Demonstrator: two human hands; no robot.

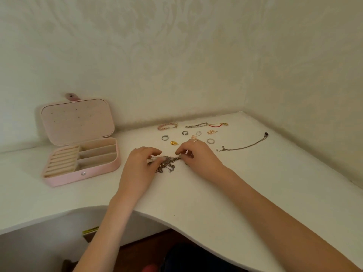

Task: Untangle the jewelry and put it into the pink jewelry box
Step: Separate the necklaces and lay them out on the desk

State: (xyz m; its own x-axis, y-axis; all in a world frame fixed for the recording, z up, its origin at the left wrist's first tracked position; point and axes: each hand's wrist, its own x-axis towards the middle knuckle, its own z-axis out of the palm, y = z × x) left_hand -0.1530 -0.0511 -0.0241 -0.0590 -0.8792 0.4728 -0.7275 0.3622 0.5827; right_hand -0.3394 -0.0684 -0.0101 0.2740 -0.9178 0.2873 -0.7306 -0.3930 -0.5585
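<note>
We see both hands on the tangle [167, 163] of dark chains, mid-desk [196, 193]. Left hand [137, 169]: fingers curled, pinching strands at the tangle's left side. Right hand [198, 160]: fingertips pinched on a strand at its right edge. The box [80, 142] sits open to the left, well apart, lid leaning on the wall; its compartments hold nothing we can make out. Beyond the hands lie bracelets [168, 126], rings [165, 137] and small charms; one necklace [243, 146] lies stretched out to the right.
</note>
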